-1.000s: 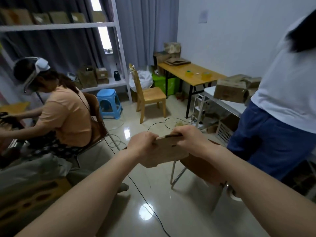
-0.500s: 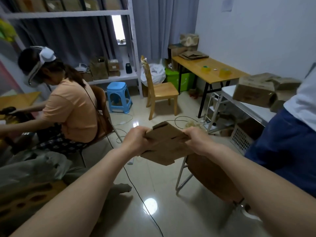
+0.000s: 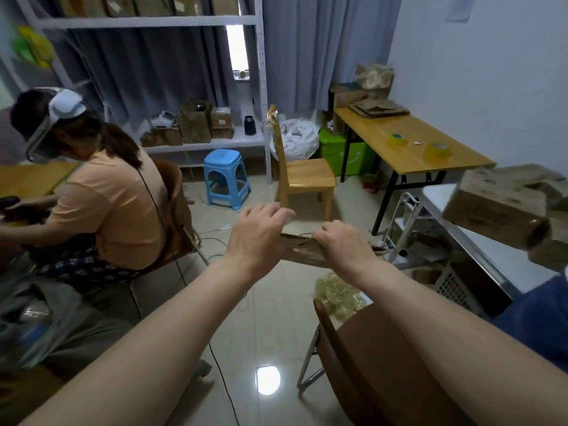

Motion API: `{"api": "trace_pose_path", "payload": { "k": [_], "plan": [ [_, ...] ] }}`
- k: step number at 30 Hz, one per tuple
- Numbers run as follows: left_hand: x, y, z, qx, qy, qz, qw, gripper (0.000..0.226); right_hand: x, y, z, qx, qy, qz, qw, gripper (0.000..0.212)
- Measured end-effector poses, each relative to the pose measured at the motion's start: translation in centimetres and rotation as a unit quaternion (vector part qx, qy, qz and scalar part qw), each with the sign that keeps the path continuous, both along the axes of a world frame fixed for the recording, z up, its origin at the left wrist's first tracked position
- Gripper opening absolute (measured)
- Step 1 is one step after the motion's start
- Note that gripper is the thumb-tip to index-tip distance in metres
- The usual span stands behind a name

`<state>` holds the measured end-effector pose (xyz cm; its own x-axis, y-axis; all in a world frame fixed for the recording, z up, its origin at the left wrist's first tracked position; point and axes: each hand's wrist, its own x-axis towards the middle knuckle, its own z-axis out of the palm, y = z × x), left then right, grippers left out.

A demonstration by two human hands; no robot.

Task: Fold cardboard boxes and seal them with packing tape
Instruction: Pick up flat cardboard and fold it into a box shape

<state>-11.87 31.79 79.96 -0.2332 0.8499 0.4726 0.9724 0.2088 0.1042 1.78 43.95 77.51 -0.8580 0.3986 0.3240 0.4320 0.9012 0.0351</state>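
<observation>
At the centre of the frame both arms reach out over the shiny floor, holding a flattened cardboard box [image 3: 302, 248] between them, seen nearly edge-on. The right hand [image 3: 344, 242] curls its fingers over the box's right end, gripping it. The left hand [image 3: 259, 233] lies on the left end, fingers fairly straight and spread over the top; whether the thumb clamps underneath I cannot tell. Two tape rolls [image 3: 437, 150] sit on the wooden table [image 3: 399, 139] at right.
</observation>
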Motion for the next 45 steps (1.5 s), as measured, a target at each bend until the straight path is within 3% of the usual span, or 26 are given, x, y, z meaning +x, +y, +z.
{"api": "trace_pose_path", "payload": {
  "k": [3, 6, 8, 11, 18, 22, 26, 30, 35, 40, 45],
  "plan": [
    [0.0, 3.4, -0.3, -0.111, 0.08, 0.041, 0.99, 0.033, -1.0, 2.0, -0.4, 0.025, -0.002, 0.011, 1.0, 0.018],
    [-0.9, 6.6, -0.9, -0.211, 0.069, 0.062, 0.973, 0.012, -1.4, 4.7, -0.6, 0.017, -0.007, 0.019, 1.0, 0.016],
    [-2.3, 8.7, -1.7, -0.242, 0.044, 0.056, 0.968, 0.011, -1.6, 7.3, -1.2, -0.031, -0.007, 0.012, 0.999, 0.005],
    [-5.2, 12.1, -3.1, -0.241, 0.027, 0.04, 0.969, 0.012, -2.0, 11.5, -2.1, -0.118, -0.035, -0.044, 0.991, 0.009],
    [-16.6, 21.1, -6.2, -0.245, 0.026, 0.011, 0.969, 0.022, -8.8, 20.1, -4.7, -0.175, -0.105, -0.164, 0.965, 0.015],
    [-24.8, 26.3, -6.1, -0.285, 0.051, 0.004, 0.957, 0.018, -17.8, 24.2, -5.1, -0.148, -0.128, -0.178, 0.964, 0.016],
    [-30.4, 31.2, -5.0, -0.26, 0.028, -0.025, 0.965, 0.011, -25.5, 27.0, -4.5, -0.099, -0.168, -0.183, 0.964, 0.024],
    [-32.6, 35.5, -4.6, -0.254, 0.032, -0.089, 0.963, 0.035, -30.2, 29.0, -2.7, -0.045, -0.174, -0.18, 0.967, 0.023],
    [-36.3, 40.2, -5.6, -0.238, -0.011, -0.106, 0.965, 0.023, -33.5, 32.6, -1.4, -0.064, -0.136, -0.194, 0.97, 0.017],
    [-40.3, 44.3, -6.6, -0.198, -0.078, -0.1, 0.972, 0.015, -35.5, 38.1, -0.3, -0.237, -0.015, -0.275, 0.932, 0.022],
    [-42.5, 52.5, -7.1, -0.179, -0.145, -0.07, 0.97, 0.019, -34.9, 46.6, -0.9, -0.352, 0.073, -0.263, 0.895, 0.022]
  ]
}}
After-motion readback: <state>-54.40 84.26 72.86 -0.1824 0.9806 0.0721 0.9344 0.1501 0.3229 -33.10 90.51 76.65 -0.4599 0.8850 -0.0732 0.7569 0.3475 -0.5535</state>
